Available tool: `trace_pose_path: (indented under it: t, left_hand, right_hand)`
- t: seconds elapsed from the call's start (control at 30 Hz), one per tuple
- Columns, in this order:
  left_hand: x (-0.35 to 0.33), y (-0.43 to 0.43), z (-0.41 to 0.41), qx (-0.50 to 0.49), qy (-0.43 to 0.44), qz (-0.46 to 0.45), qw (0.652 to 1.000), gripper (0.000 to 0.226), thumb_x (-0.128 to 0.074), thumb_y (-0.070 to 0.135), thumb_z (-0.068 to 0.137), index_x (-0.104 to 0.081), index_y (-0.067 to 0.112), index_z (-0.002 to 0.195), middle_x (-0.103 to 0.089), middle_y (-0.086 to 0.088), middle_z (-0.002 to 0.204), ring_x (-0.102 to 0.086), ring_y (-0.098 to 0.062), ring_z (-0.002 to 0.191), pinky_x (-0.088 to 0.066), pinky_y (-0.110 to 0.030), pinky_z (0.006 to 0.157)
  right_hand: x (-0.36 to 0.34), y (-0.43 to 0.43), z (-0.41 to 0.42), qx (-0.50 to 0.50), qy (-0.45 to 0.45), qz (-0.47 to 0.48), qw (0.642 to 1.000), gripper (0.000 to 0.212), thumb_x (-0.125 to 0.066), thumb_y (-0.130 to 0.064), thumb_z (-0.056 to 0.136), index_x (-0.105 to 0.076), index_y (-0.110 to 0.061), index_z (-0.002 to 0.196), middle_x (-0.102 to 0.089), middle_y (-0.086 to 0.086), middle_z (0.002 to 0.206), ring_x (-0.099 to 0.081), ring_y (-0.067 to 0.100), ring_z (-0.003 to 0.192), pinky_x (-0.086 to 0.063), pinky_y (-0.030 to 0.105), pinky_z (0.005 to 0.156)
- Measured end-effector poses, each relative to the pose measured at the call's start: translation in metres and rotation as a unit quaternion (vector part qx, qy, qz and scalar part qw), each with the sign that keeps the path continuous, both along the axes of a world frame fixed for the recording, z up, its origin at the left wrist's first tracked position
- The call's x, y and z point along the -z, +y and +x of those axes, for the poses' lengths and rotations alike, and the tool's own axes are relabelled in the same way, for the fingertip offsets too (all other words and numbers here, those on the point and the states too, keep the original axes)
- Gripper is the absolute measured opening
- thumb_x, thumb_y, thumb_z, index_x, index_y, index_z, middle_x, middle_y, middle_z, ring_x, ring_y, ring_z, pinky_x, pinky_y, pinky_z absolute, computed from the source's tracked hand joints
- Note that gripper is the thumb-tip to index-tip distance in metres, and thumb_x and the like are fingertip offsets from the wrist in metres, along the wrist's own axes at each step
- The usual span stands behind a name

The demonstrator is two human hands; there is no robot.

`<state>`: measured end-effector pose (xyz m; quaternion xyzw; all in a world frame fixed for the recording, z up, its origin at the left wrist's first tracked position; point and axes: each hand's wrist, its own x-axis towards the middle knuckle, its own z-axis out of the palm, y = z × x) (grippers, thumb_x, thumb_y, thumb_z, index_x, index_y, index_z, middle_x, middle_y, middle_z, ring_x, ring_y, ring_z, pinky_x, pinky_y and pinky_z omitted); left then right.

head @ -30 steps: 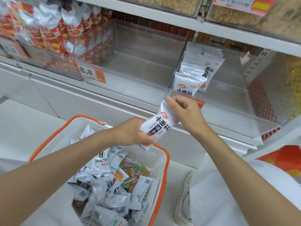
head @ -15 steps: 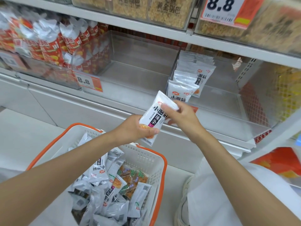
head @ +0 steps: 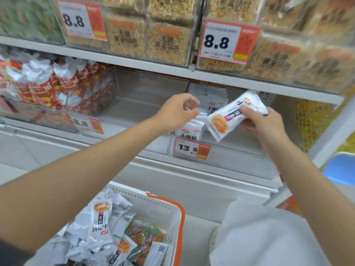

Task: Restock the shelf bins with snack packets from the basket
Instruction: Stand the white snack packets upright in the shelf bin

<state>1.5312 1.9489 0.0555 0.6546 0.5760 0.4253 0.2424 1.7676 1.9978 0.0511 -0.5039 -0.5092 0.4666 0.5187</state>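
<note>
1 glossy white oblong packet (head: 228,117) gripped in the right hand (head: 269,129).

Both forearms are bare from the lower edges of the view up to the left hand (head: 176,112) and the right hand (head: 269,129). An off-white cloth garment (head: 269,237), smooth with soft creases, covers the leg at lower right. Just left of it shows the rounded edge of a white shoe (head: 213,240), blurred. A dark patch (head: 7,252) lies by the left arm; whether it is a sleeve cannot be told.

13.5 price tag (head: 192,148), red snack bags (head: 42,89) at left, rice-crust packs (head: 167,41) above
</note>
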Motion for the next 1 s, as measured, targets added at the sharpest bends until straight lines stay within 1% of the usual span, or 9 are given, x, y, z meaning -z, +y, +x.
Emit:
trace_pose_path:
  t: [0.1,0.23,0.4,0.5,0.57,0.63,0.8,0.9,1.0]
  left_hand:
    - [-0.007,0.038,0.014,0.013,0.056,-0.008,0.998,0.016,-0.064,0.018,0.091,-0.063,0.017,0.107,-0.062,0.004,0.096,-0.059,-0.012,0.091,-0.051,-0.031,0.090]
    - [-0.006,0.080,0.029,0.029,0.129,-0.047,0.990,0.029,-0.061,0.021,0.093,-0.060,0.013,0.121,-0.059,-0.003,0.113,-0.057,-0.021,0.108,-0.047,-0.032,0.096]
    - [0.000,0.126,0.037,0.023,0.248,-0.058,0.967,0.047,-0.061,0.033,0.093,-0.049,0.021,0.137,-0.052,-0.003,0.137,-0.052,-0.022,0.122,-0.042,-0.031,0.102]
    - [0.003,0.143,0.035,0.012,0.276,-0.062,0.959,0.039,-0.063,0.033,0.092,-0.057,0.025,0.129,-0.058,0.003,0.127,-0.055,-0.019,0.115,-0.043,-0.030,0.101]
    - [0.006,0.150,0.033,0.009,0.301,-0.049,0.952,0.019,-0.064,0.028,0.090,-0.069,0.024,0.108,-0.065,0.007,0.111,-0.060,-0.016,0.106,-0.047,-0.031,0.096]
    - [0.008,0.154,0.032,0.004,0.301,-0.035,0.953,0.007,-0.066,0.026,0.089,-0.073,0.023,0.091,-0.068,0.010,0.097,-0.063,-0.013,0.097,-0.051,-0.032,0.092]
    - [0.012,0.156,0.032,-0.012,0.285,-0.004,0.959,0.011,-0.067,0.024,0.088,-0.076,0.019,0.094,-0.071,0.006,0.100,-0.062,-0.013,0.094,-0.051,-0.029,0.088]
    - [0.012,0.157,0.032,-0.019,0.276,-0.007,0.961,0.009,-0.067,0.023,0.088,-0.075,0.021,0.093,-0.071,0.006,0.100,-0.063,-0.013,0.094,-0.052,-0.029,0.089]
    - [0.012,0.159,0.032,-0.022,0.259,-0.019,0.965,0.007,-0.068,0.024,0.087,-0.075,0.024,0.088,-0.071,0.008,0.098,-0.064,-0.012,0.093,-0.053,-0.032,0.089]
  right_hand:
    - [0.002,0.026,0.021,0.024,-0.011,-0.003,1.000,0.039,-0.078,-0.020,0.082,-0.062,-0.002,0.113,-0.073,0.014,0.102,-0.072,0.021,0.084,-0.056,0.026,0.058]
    - [0.023,0.059,0.019,0.040,-0.104,0.002,0.994,0.023,-0.082,-0.018,0.076,-0.066,-0.008,0.088,-0.073,0.012,0.097,-0.071,0.018,0.078,-0.062,0.037,0.072]
    - [0.046,0.094,-0.021,-0.020,-0.191,0.007,0.981,0.057,-0.084,-0.016,0.075,-0.047,-0.001,0.116,-0.066,0.010,0.104,-0.068,0.025,0.092,-0.059,0.046,0.080]
    - [0.062,0.111,-0.039,-0.053,-0.195,0.012,0.979,0.055,-0.086,-0.015,0.072,-0.050,-0.003,0.112,-0.065,0.004,0.097,-0.068,0.023,0.093,-0.059,0.040,0.078]
    - [0.071,0.116,-0.043,-0.095,-0.210,0.007,0.973,0.044,-0.087,-0.018,0.070,-0.059,-0.011,0.103,-0.069,0.000,0.094,-0.070,0.019,0.089,-0.059,0.034,0.073]
    - [0.076,0.115,-0.040,-0.129,-0.224,-0.005,0.966,0.033,-0.087,-0.015,0.068,-0.066,-0.017,0.094,-0.073,0.001,0.092,-0.071,0.020,0.087,-0.059,0.037,0.078]
    - [0.086,0.119,-0.030,-0.117,-0.263,-0.016,0.958,0.024,-0.081,-0.007,0.073,-0.070,0.003,0.091,-0.073,0.019,0.089,-0.070,0.036,0.091,-0.055,0.054,0.084]
    - [0.085,0.122,-0.037,-0.095,-0.268,-0.023,0.958,0.013,-0.080,-0.005,0.073,-0.068,-0.007,0.080,-0.074,0.016,0.087,-0.071,0.032,0.086,-0.057,0.051,0.083]
    - [0.085,0.122,-0.042,-0.079,-0.291,-0.047,0.952,0.018,-0.081,-0.009,0.069,-0.064,-0.009,0.066,-0.071,0.015,0.079,-0.070,0.028,0.077,-0.057,0.052,0.081]
